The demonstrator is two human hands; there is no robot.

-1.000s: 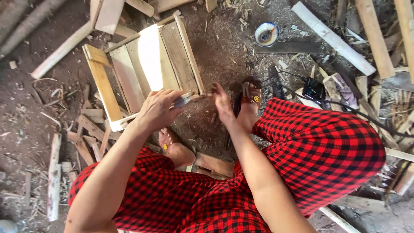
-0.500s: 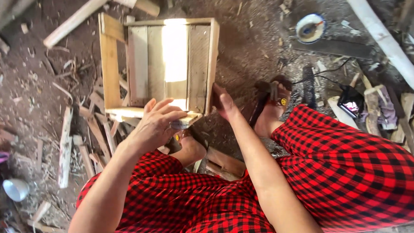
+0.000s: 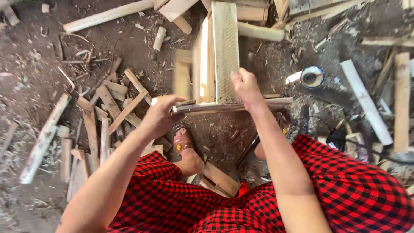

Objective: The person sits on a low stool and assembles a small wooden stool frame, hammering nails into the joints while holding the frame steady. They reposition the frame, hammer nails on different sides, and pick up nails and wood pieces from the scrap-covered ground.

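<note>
Okay, wooden crate (image 3: pixel 215 64) stands tipped on edge at 12 o'clock of the hands, on the dirt floor (image 3: pixel 39 56). Right hand (image 3: pixel 246 86) wraps its fingers around the edge of one rough-sawn slat, closed on it. Left hand (image 3: pixel 161 115) sits at 9 o'clock of that, fingers curled over the near end of the crate's bottom rail (image 3: pixel 233 105) — firm hold. The crate looks stiff and fairly light, but the surface is splintery and the joints may be loose, so the frame rails make a better hold than the thin slats. Scrap offcuts (image 3: pixel 108 108) lie at 9 o'clock; a small round tin (image 3: pixel 312 77) at 3 o'clock — both untouched.
</note>
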